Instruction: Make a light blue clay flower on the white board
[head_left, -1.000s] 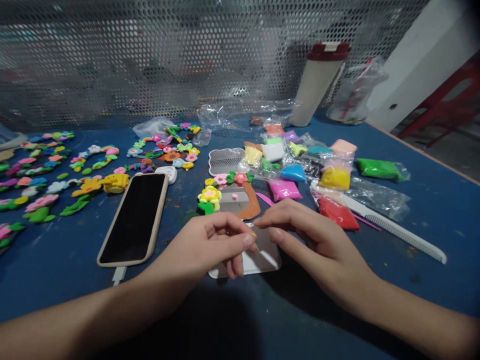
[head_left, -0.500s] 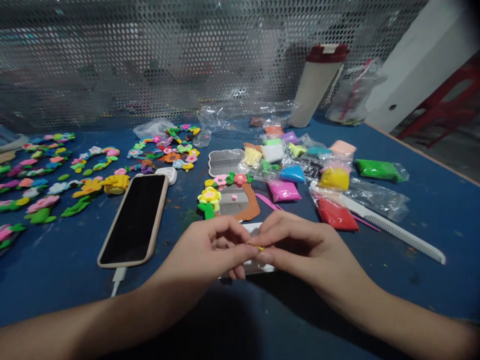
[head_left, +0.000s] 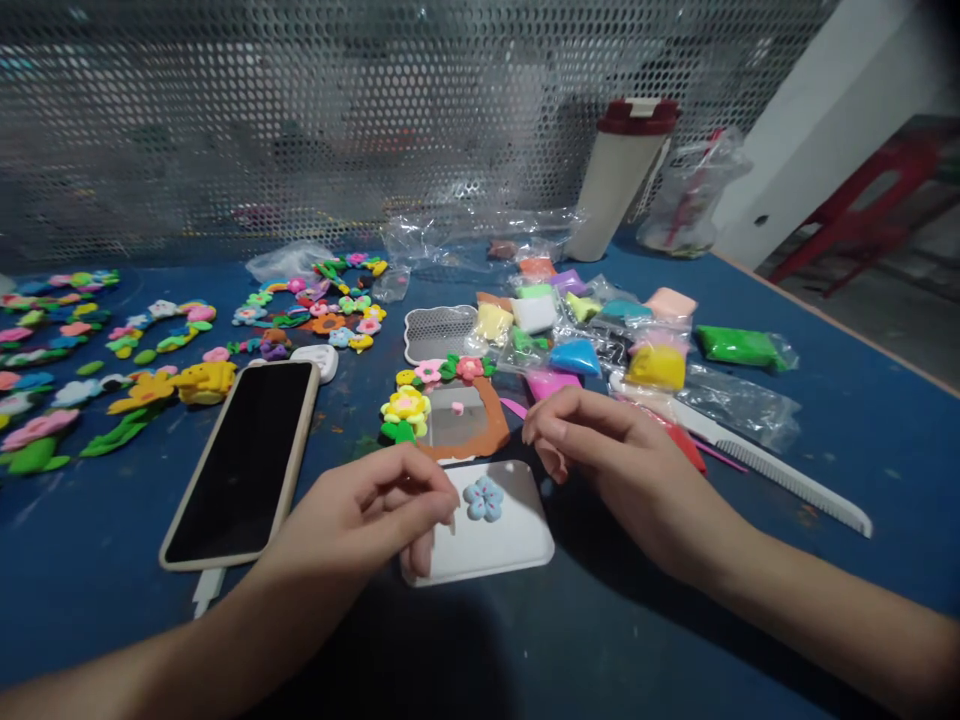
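Observation:
My left hand (head_left: 394,505) is at the left side of a white tablet-like plate (head_left: 517,555), its thumb and index finger pinched together. Whatever lies in that pinch is too small or hidden to make out. On the plate sits a light blue clay flower (head_left: 484,498) with small dark pink marks. My right hand (head_left: 600,440) hangs above the table to the right of the plate, fingers loosely curled and nothing visible in them. Just behind the plate lies a mirror frame (head_left: 491,425) with brown clay and clay flowers on it, and a pink bit (head_left: 457,408) on its glass.
A phone (head_left: 244,465) on a cable lies at left, beside several clay flower pieces (head_left: 150,390). Bagged coloured clay (head_left: 574,357), a white comb (head_left: 787,480) and a tumbler (head_left: 622,180) are at right. A perforated metal panel (head_left: 300,130) stands behind.
My hands have come apart, the right one moving right and slightly up, the left one left. The blue flower on the plate is now uncovered; the yellow bit between my fingers no longer shows.

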